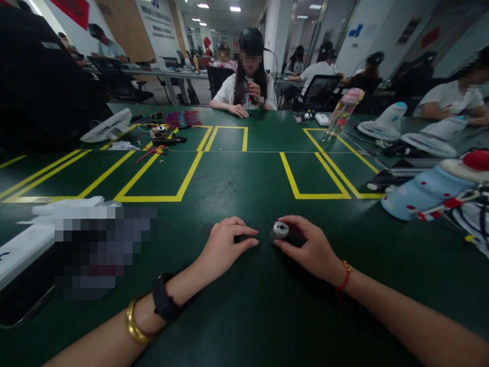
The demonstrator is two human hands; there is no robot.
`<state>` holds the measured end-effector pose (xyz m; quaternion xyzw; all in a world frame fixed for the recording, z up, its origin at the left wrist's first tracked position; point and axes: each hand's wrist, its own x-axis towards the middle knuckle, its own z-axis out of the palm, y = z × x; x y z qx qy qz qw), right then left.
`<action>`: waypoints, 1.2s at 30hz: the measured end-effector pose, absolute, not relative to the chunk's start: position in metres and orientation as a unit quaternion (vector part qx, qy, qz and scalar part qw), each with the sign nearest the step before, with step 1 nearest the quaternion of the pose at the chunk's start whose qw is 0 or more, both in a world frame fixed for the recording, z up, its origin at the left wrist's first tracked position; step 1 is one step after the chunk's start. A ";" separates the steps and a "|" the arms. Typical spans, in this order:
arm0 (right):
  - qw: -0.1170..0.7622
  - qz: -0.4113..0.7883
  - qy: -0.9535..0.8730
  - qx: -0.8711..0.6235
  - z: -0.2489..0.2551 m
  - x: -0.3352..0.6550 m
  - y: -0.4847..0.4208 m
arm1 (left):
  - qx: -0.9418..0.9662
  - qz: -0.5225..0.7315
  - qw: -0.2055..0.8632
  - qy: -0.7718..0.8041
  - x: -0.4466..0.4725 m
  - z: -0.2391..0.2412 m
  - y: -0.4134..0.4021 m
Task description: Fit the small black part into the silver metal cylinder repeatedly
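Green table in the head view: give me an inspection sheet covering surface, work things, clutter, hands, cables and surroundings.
Surface: dark green table marked with yellow tape lines.
Work things: small silver-grey, metallic-looking cylinder, in the right hand.
Clutter: blue spotted bottle with red cap, lying at right; clear pink-lidded bottle, farther back.
Grip: right hand holds the cylinder between thumb and finger; left hand has thumb and index finger apart.
Cables: tangled red and bluish wires, far left.
Surroundings: person in white top seated opposite; others behind.
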<state>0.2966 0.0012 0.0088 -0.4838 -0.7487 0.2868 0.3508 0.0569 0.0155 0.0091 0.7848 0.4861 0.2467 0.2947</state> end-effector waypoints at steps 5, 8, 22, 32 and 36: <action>0.390 0.128 -0.643 -0.646 0.011 0.398 0.009 | 0.735 0.281 0.343 0.514 0.019 0.016 0.014; 0.363 0.033 -0.555 -0.748 0.005 0.461 0.008 | 0.718 0.286 0.342 0.534 0.002 0.014 0.014; 0.212 0.079 -0.846 -0.482 0.016 0.287 0.000 | 0.731 0.286 0.295 0.544 0.004 0.007 0.010; 0.265 -0.115 -0.752 -0.593 0.047 0.387 0.024 | 0.743 0.282 0.291 0.532 0.005 0.011 0.008; 0.137 -0.173 -0.651 -0.726 0.058 0.477 0.013 | 0.746 0.282 0.300 0.524 0.007 0.011 0.008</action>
